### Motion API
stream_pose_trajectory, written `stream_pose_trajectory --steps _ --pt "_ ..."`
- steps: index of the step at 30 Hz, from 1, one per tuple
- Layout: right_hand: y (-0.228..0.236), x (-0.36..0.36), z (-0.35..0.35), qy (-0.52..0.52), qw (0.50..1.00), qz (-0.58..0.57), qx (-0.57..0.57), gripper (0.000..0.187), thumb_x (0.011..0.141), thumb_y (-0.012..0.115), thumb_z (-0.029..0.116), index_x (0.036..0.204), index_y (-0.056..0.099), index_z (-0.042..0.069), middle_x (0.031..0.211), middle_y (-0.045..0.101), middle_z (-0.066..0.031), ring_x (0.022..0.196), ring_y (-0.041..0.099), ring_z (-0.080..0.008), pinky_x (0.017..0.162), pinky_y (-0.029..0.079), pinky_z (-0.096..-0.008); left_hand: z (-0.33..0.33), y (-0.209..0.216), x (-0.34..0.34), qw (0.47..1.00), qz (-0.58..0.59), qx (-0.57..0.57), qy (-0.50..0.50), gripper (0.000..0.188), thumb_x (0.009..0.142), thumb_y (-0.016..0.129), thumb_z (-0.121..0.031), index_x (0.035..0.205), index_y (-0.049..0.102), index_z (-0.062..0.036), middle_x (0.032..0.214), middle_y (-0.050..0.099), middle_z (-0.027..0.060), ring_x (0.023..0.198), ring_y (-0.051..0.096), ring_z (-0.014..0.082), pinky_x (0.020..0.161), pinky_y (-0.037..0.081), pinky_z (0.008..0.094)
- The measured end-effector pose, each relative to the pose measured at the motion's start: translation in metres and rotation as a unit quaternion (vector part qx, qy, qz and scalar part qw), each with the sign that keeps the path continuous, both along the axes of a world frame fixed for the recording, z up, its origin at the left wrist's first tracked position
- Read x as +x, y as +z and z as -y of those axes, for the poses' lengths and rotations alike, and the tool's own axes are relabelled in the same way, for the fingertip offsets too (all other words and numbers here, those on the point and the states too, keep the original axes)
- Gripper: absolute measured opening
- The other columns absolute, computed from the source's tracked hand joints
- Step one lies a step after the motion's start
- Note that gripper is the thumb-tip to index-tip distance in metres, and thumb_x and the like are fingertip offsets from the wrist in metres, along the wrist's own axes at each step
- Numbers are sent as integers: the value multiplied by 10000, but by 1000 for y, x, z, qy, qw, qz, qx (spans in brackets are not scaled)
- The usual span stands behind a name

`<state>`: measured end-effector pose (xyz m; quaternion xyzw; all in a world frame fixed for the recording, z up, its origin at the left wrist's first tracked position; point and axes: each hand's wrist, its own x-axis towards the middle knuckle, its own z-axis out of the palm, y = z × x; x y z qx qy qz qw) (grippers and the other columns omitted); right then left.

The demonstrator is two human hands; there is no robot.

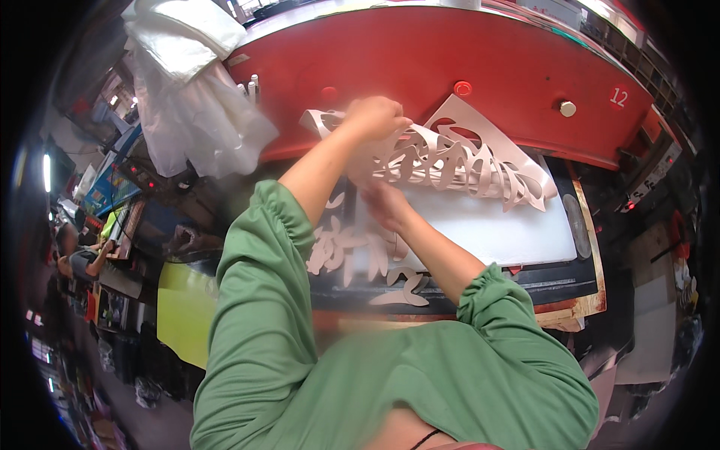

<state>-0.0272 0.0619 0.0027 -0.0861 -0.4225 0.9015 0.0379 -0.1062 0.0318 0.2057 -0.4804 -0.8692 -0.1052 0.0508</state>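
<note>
A pale pinkish sheet [491,169] full of curved cut-out holes is lifted and bent above a white board [487,236]. My left hand [375,120] is closed on its upper edge, left of the middle. Lower down, my right hand [386,204] is at the sheet's lower left side; its fingers are blurred and partly hidden, so their grip does not show. Several loose curved cut pieces [330,247] of the same pale material lie left of and below my right hand, and a few more [405,289] lie near the front edge.
A red machine front [360,56] with a red button [463,88] and a metal knob [567,109] rises behind the work surface. Clear plastic bags [195,105] hang at the upper left. A yellow-green sheet [180,311] hangs left of me. Another person [82,259] is farther left.
</note>
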Motion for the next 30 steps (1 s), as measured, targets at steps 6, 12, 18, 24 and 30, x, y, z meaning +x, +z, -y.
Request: stream_pose_trajectory --steps 6,12,18,24,30 --pt "26 101 11 125 890 -112 423 285 886 636 329 855 642 46 795 672 -81 818 624 -205 710 476 -354 7 -12 -6 999 -20 29 -11 375 905 571 -443 945 733 -107 961 713 77 941 658 260 806 492 395" --pt "52 97 0 -168 727 -101 658 282 804 727 235 979 637 33 1025 630 -150 965 596 -341 809 487 -416 9 -9 -1 997 78 3 -12 374 873 614 -370 1074 703 -67 1022 696 157 959 658 301 848 495 396" --pt "71 36 -7 -410 548 -219 695 439 737 769 193 1136 610 105 1111 575 -82 967 571 -296 811 477 -419 15 -2 4 978 209 -7 -4 426 856 669 -361 1007 681 38 869 670 174 790 637 240 713 502 365" --pt "62 18 -3 -439 468 -256 723 389 715 756 166 1084 645 217 1088 554 -23 939 555 -238 769 457 -402 23 -4 6 971 240 16 19 408 867 673 -360 970 684 35 819 649 149 723 606 207 629 488 361" --pt "59 18 -5 -421 464 -275 729 189 722 715 195 892 633 202 951 582 11 853 556 -224 720 434 -403 20 -16 1 968 249 30 21 392 875 668 -349 975 693 29 841 665 164 750 622 229 695 500 378"
